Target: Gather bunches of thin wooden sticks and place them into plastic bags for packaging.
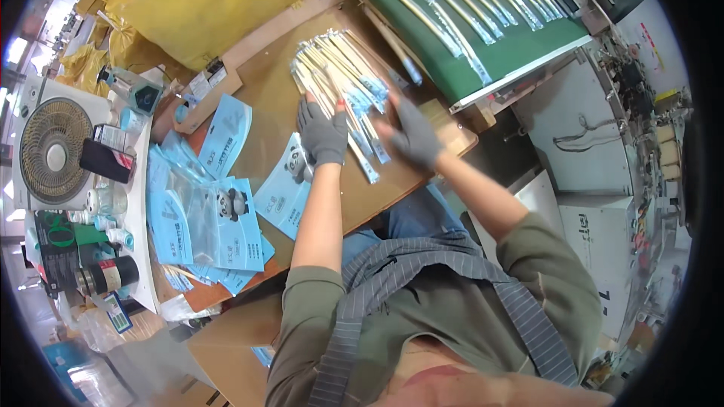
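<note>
Grey-gloved in the head view, the left hand (323, 134) lies loosely open against the left side of the wrapped sticks (343, 68), piled between the bench (264, 71)'s far and near edges; the right hand (415, 132), blurred, looks part-open at their right, any hold unclear. Squaring them probably calls for even inward pressure, ends levelled, nothing creased.

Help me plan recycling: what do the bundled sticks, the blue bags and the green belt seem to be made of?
Bundled sticks: probably bamboo or wood; pale tan and straight, in shiny, clear-looking wrappers.
Blue bags: likely thin plastic film, glossy; they show see-through areas and bright reflections.
Green belt: matte and evenly coloured, perhaps rubber or coated fabric; its look leaves this open.
</note>
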A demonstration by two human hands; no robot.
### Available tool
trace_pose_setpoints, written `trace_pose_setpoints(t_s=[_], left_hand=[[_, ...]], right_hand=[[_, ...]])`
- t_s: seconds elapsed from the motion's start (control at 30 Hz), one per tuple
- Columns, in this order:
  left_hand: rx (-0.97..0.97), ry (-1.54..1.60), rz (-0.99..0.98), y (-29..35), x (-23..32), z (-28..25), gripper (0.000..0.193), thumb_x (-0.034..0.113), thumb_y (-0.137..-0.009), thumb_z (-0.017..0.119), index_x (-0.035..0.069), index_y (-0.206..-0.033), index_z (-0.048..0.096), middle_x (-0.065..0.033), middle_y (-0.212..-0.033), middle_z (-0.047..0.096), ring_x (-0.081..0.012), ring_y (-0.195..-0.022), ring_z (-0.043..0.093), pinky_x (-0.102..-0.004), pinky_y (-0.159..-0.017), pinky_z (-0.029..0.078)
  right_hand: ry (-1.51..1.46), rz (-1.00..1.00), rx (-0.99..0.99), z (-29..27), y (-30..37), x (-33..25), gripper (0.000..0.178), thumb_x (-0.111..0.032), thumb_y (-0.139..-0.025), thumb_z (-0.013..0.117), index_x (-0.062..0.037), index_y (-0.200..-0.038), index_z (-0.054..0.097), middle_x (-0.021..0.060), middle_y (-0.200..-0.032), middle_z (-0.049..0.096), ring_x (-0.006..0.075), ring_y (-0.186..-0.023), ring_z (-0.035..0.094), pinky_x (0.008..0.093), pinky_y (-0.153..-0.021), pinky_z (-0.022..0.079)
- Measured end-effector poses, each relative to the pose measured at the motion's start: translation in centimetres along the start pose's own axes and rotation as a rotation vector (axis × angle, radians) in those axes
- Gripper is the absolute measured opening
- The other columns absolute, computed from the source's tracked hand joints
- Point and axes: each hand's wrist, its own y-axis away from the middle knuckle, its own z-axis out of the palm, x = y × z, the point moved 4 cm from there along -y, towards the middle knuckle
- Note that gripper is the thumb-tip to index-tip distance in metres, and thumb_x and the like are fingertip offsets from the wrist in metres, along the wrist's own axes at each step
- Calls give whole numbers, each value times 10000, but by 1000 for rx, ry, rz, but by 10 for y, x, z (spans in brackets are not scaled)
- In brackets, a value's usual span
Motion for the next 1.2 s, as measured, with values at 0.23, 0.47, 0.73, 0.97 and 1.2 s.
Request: trace_pose_setpoints(t_s=[0.23, 0.47, 0.73, 0.97, 1.2], left_hand=[[-90, 102, -118, 11, 16, 2, 927, 437, -727, 759, -60, -1382, 330, -247, -1420, 355, -352, -1328, 330, -394, -1112, 267], [-105, -60, -84, 13, 19, -16, 826, 458, -789, 673, -48, -1365, 363, -260, -1387, 401, -378, -1289, 385, -422, -1079, 310], [-81, -87, -23, 3, 6, -1, 847, 486, -786, 654, 0, -1401, 334, -219, -1415, 388, -347, -1310, 369, -430, -1084, 282], [-66, -96, -10, 0, 7, -2, 838, 485, -791, 651, -19, -1385, 344, -223, -1408, 394, -356, -1294, 381, -433, -1078, 293], [-40, -107, 13, 2, 9, -2, 807, 485, -805, 637, -29, -1365, 367, -232, -1389, 411, -368, -1281, 392, -430, -1072, 301]], right_hand=[[120, -318, 0, -28, 78, -22, 548, -406, -778, 668, -27, -1142, 510, 199, -1139, 513, 383, -1017, 508, 476, -884, 412], [233, -285, 37, -7, 93, -26, 569, -502, -778, 598, -35, -1096, 534, 208, -1203, 500, 386, -1185, 444, 521, -1021, 329], [281, -290, 57, -9, 90, -28, 572, -493, -782, 600, -33, -1115, 537, 211, -1226, 491, 387, -1227, 420, 523, -1042, 318], [313, -276, 5, -13, 87, -33, 577, -494, -834, 564, -21, -1161, 513, 217, -1249, 483, 387, -1220, 427, 523, -1060, 300], [316, -274, 29, -13, 88, -32, 551, -482, -810, 580, -28, -1118, 530, 205, -1231, 486, 375, -1225, 422, 516, -1058, 300]])
